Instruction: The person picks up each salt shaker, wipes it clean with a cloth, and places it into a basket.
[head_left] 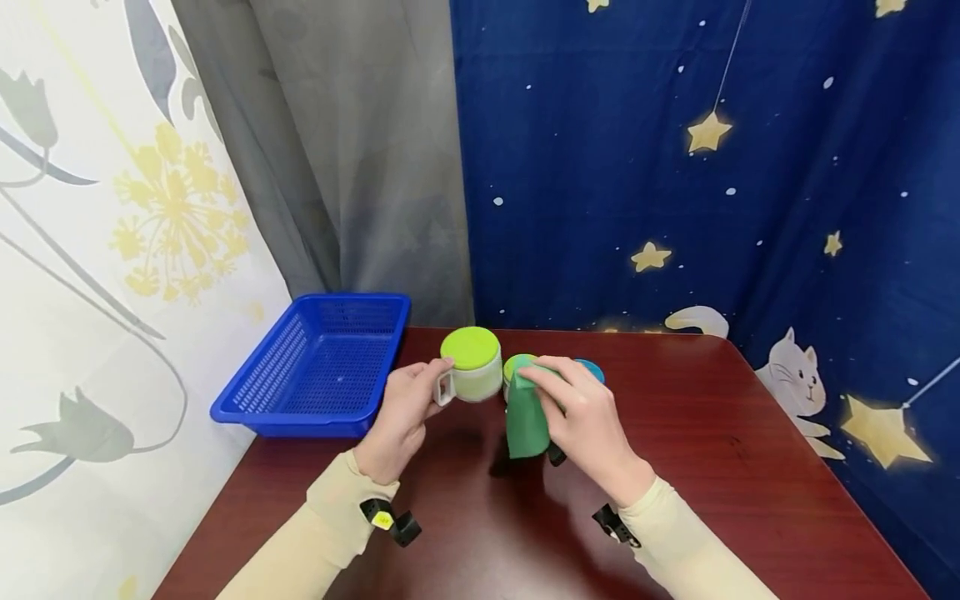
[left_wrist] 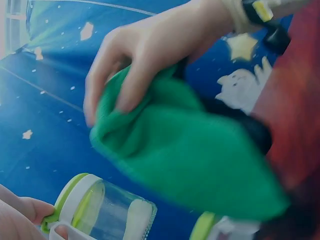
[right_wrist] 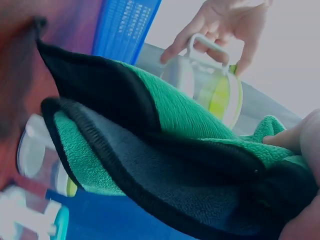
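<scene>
My left hand (head_left: pixel 401 408) holds a clear jar with a lime-green lid (head_left: pixel 471 350) by its white side handle. In the right wrist view, its fingers spread between handle and lid. My right hand (head_left: pixel 588 412) pinches a green cloth (head_left: pixel 527 425), which hangs down in folds. Seen from the right wrist, the cloth (right_wrist: pixel 185 112) has a dark grey inner side and black edging. Partly behind the cloth are a smaller lime-lidded jar (head_left: pixel 517 364) and a blue-lidded container (head_left: pixel 592 369).
A blue perforated plastic basket (head_left: pixel 378 404) stands at the table's left, just beyond the left hand. The dark red table (head_left: pixel 720 433) runs back to a grey curtain (head_left: pixel 375 150) and a navy star-patterned curtain (head_left: pixel 600 208). A white floral curtain (head_left: pixel 90 250) borders the left side.
</scene>
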